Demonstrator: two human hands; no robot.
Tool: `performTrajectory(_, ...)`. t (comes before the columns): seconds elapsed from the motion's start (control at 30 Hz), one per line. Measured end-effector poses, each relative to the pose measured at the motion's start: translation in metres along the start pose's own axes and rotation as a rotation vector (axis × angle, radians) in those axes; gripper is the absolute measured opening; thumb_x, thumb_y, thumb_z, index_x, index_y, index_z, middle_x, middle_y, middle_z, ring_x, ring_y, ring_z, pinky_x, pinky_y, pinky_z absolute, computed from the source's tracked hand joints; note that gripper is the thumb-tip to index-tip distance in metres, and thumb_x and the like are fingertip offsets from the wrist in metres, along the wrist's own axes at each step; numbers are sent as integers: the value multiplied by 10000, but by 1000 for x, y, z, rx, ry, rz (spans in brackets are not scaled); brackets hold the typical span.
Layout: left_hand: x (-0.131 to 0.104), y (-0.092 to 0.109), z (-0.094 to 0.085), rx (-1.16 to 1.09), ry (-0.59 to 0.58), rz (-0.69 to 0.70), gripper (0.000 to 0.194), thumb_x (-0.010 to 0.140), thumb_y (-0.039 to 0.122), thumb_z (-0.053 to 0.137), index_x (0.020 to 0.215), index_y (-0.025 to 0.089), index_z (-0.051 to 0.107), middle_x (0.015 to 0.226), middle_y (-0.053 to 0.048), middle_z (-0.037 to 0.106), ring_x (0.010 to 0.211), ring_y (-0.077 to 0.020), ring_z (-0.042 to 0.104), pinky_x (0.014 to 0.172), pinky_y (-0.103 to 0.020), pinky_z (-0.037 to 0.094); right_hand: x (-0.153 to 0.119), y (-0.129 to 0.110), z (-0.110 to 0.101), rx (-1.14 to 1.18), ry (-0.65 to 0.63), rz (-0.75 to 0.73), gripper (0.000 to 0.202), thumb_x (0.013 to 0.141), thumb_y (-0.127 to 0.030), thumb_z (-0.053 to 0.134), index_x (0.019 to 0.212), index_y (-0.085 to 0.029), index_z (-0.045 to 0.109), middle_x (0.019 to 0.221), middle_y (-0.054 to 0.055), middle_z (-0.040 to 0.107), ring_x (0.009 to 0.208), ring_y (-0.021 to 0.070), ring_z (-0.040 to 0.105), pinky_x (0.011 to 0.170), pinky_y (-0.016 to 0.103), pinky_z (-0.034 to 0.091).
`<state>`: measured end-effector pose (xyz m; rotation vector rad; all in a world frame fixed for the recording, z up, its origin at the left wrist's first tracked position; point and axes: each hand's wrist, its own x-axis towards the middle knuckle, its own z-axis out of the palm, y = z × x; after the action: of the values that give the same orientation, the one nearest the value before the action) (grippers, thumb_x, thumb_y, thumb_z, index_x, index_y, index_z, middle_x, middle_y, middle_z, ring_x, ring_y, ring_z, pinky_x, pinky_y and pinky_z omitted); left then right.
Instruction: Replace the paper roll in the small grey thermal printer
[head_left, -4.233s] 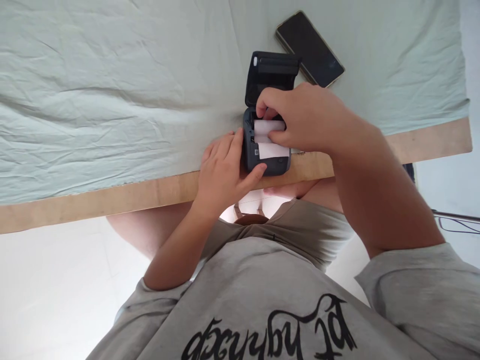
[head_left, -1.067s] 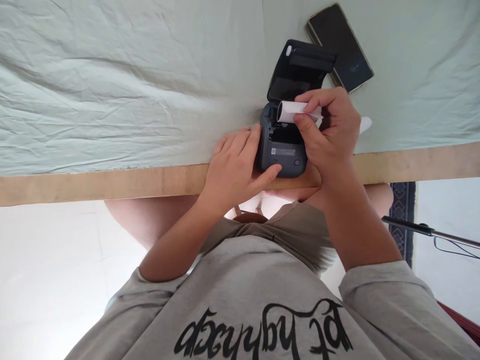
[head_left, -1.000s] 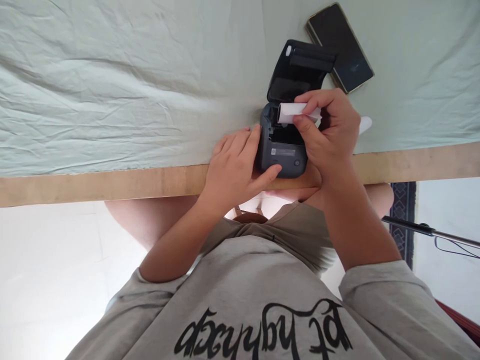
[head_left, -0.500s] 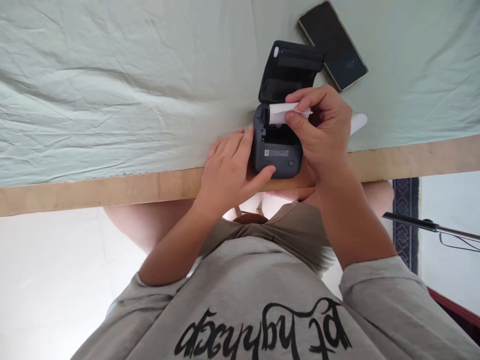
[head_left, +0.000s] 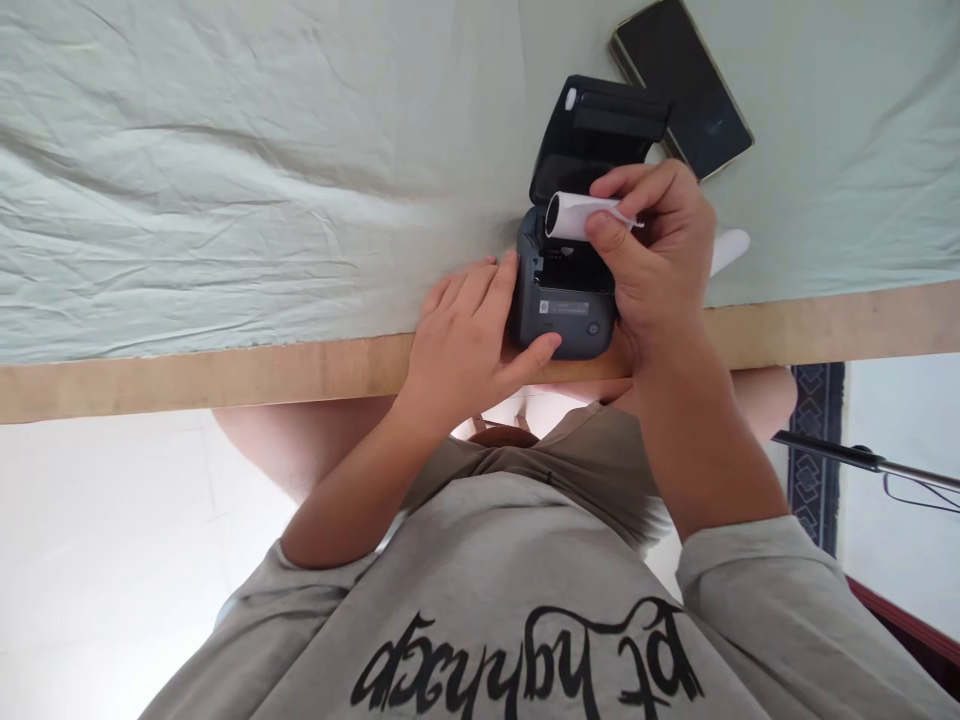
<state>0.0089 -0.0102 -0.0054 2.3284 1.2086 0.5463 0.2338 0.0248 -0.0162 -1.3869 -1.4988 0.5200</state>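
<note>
A small dark grey printer sits at the table's front edge with its black lid raised. Between the fingertips and thumb of my right hand is a white paper roll, tilted over the printer's compartment, its dark hollow end facing left. My left hand lies spread against the printer's left side, the thumb along its front edge. The compartment under the roll is partly hidden by the roll and my right fingers.
A black phone lies behind the printer to the right. Another white rolled object is partly hidden behind my right hand. The wooden table edge runs below the pale green cloth.
The paper roll has been lifted slightly and tilted, so its open end now shows. The printer, phone and hands appear a little farther right in view.
</note>
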Motion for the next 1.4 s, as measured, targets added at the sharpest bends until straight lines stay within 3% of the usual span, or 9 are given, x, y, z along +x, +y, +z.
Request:
performTrajectory(0.23,1,1,-1,6,-2,7,834,1024,718,378,1559,83,447,1527,-240,577,1417,-381,552,1197,-513,404,-2,2,-4,22,-99,9,396,842,-608,755,840,-253,580,1036,-17,709,1060,207,716,967,490,610)
performTrajectory(0.57,0,1,-1,-7,-5,-7,837,1012,733,401,1585,123,423,1551,-220,564,1441,-390,531,1214,-537,387,-25,-29,-15,-67,-76,-36,35,911,-318,675,904,-289,655,1112,11,715,1187,243,687,1116,569,552)
performTrajectory(0.73,-1,4,-5,2,10,26,665,1038,644,450,1579,259,479,1476,-144,627,1421,-336,559,1188,-493,419,-43,-41,-21,-142,-63,-95,68,837,-228,705,864,-290,699,1236,38,679,1214,246,662,1135,557,527)
performTrajectory(0.93,-1,4,-5,37,9,72,520,1078,588,390,1459,333,636,1405,-148,639,1414,-339,548,1142,-529,456,-47,-37,-25,-148,-31,-124,92,886,-331,667,956,-317,724,1260,39,636,1239,251,633,1137,546,503)
performTrajectory(1.03,-1,4,-5,37,-2,67,504,1082,589,387,1437,349,653,1415,-142,627,1402,-331,551,1157,-531,448,-36,-34,-23,-99,33,-75,332,860,-288,648,1186,-353,650,1438,31,576,1395,271,552,1116,525,488)
performTrajectory(1.13,-1,3,-5,43,-6,77,481,1089,569,385,1391,345,685,1427,-153,608,1380,-329,563,1142,-529,456,-22,-31,-19,-66,-15,18,557,847,-213,619,1347,-430,507,1596,-26,473,1507,234,474,1154,485,462)
performTrajectory(1.23,-1,1,-3,46,-4,84,435,1087,544,411,1334,343,707,1426,-149,598,1364,-336,566,1123,-542,464,-14,-27,-16,18,-36,-38,542,907,-293,573,1393,-495,444,1524,-59,518,1471,208,512,1177,473,458)
performTrajectory(1.33,-2,-1,0,39,39,125,412,1092,515,407,1293,323,711,1402,-160,599,1331,-338,585,1090,-548,480,-16,-29,-19,135,73,-126,444,933,-473,565,1372,-495,509,1386,-46,571,1350,241,586,1126,486,491)
performTrajectory(1.4,-3,-2,1,34,48,145,406,1094,507,398,1294,319,698,1401,-167,598,1333,-343,585,1081,-554,484,-21,-34,-22,176,169,-86,384,918,-485,593,1301,-447,599,1325,-24,567,1271,249,603,1109,472,505)
